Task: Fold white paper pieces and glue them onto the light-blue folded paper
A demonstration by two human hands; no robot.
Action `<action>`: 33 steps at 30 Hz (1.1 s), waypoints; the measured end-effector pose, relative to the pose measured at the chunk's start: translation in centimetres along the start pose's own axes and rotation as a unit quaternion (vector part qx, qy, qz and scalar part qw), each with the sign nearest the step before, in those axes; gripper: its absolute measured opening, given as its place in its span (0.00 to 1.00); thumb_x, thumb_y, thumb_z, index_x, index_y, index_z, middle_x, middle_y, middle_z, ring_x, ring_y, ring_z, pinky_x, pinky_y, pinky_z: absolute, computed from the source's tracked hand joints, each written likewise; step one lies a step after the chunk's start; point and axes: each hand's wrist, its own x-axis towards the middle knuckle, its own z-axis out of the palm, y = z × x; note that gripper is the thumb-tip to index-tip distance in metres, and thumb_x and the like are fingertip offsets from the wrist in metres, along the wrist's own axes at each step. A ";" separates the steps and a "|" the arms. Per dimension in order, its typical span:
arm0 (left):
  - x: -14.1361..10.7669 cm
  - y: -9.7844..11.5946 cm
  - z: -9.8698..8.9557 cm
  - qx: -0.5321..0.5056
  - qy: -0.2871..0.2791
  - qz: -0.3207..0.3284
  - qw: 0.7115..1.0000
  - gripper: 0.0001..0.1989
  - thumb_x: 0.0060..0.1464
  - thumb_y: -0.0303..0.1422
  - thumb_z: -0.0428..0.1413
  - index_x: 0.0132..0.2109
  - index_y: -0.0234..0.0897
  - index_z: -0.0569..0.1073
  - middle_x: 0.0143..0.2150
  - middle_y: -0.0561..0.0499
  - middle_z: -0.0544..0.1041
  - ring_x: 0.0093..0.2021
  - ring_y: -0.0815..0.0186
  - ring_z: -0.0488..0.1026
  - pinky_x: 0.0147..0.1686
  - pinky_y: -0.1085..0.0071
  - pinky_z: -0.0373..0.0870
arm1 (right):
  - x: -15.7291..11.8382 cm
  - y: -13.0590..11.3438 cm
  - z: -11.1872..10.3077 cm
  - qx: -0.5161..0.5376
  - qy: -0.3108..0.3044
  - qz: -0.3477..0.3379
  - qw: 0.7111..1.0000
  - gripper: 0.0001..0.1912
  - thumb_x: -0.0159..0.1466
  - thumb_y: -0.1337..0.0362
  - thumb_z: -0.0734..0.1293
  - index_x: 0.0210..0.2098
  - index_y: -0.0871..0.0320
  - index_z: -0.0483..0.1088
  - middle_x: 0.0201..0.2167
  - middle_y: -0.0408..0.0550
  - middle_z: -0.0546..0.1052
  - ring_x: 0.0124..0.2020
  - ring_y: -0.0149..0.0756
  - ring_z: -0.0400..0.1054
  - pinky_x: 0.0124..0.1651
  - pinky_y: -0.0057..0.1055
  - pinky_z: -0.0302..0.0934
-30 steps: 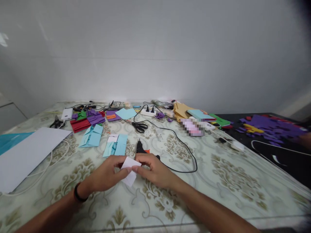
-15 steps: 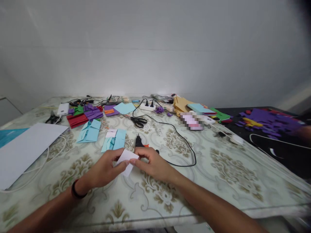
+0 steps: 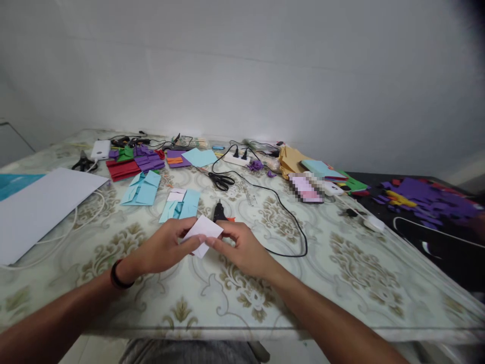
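Pale wall (image 3: 242, 76) stands behind our table (image 3: 212, 333), which is spread with a cloth (image 3: 322, 293) of leaves and scrolls. At the near middle we hold a small white paper (image 3: 204, 228) between both hands, one corner pointing towards us. Our left hand (image 3: 168, 246) pinches its left side, thumb flat on top; our right hand (image 3: 240, 248) pinches the right side the same way, and the two thumb tips nearly meet. We cannot tell how the fingers underneath are set, as the paper hides them. A dark band (image 3: 120, 275) circles our left wrist. Just beyond the paper we have a black glue gun (image 3: 219, 210), partly covered by our right hand, and to its left two pieces of folded light-blue paper (image 3: 141, 188). Farther off lie black-handled scissors (image 3: 221, 182) and a white power strip (image 3: 237, 159) with two plugs in it. To the left we see a large white sheet (image 3: 45, 212), and at the far right, purple scraps (image 3: 432, 197) on a dark surface (image 3: 454, 263)
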 end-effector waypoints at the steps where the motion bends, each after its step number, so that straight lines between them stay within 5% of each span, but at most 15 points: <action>1: 0.0 0.0 0.0 -0.005 -0.004 -0.001 1.000 0.12 0.67 0.37 0.52 0.42 0.34 0.76 0.35 0.51 0.77 0.33 0.67 0.72 0.33 0.73 0.68 | -0.1 0.0 0.0 0.009 0.001 0.006 1.000 0.15 0.68 0.53 0.68 0.34 0.59 0.74 0.30 0.45 0.73 0.33 0.35 0.66 0.37 0.31 0.58; 5: -0.1 -0.1 -0.2 -0.007 -0.041 -0.009 0.999 0.11 0.66 0.36 0.53 0.42 0.34 0.77 0.33 0.52 0.78 0.31 0.68 0.73 0.32 0.74 0.69 | -0.3 0.3 0.0 0.086 0.001 0.009 0.996 0.17 0.68 0.50 0.69 0.39 0.60 0.76 0.33 0.46 0.76 0.34 0.36 0.68 0.38 0.31 0.60; 11: -0.3 -0.2 0.2 -0.001 -0.063 0.005 0.998 0.12 0.65 0.36 0.56 0.35 0.34 0.76 0.29 0.53 0.77 0.29 0.70 0.71 0.32 0.75 0.66 | -0.2 0.4 -0.3 0.149 0.009 0.017 0.989 0.16 0.66 0.51 0.72 0.34 0.59 0.75 0.27 0.42 0.72 0.28 0.30 0.63 0.32 0.27 0.56; 19: -0.2 -0.8 -0.3 -0.088 0.022 -0.020 0.996 0.15 0.64 0.40 0.57 0.33 0.34 0.72 0.26 0.56 0.67 0.27 0.72 0.63 0.25 0.77 0.59 | -0.4 0.4 -0.1 0.101 -0.050 0.011 0.994 0.12 0.66 0.57 0.72 0.42 0.60 0.80 0.43 0.52 0.83 0.42 0.42 0.75 0.46 0.36 0.67; 25: 0.0 -0.5 -0.1 -0.073 -0.031 -0.031 0.996 0.12 0.63 0.39 0.56 0.38 0.33 0.76 0.29 0.52 0.76 0.29 0.68 0.71 0.30 0.74 0.67 | -0.2 -0.1 -0.1 0.130 -0.062 -0.027 0.989 0.13 0.69 0.56 0.70 0.44 0.58 0.81 0.41 0.51 0.83 0.46 0.43 0.76 0.53 0.38 0.66; 33: -0.1 0.0 -0.3 0.015 -0.061 -0.026 0.998 0.16 0.64 0.37 0.53 0.29 0.34 0.74 0.23 0.54 0.73 0.23 0.72 0.64 0.25 0.76 0.58 | -0.4 0.1 -0.1 0.146 -0.036 0.017 0.988 0.16 0.67 0.51 0.72 0.35 0.59 0.76 0.31 0.45 0.74 0.34 0.34 0.67 0.37 0.30 0.61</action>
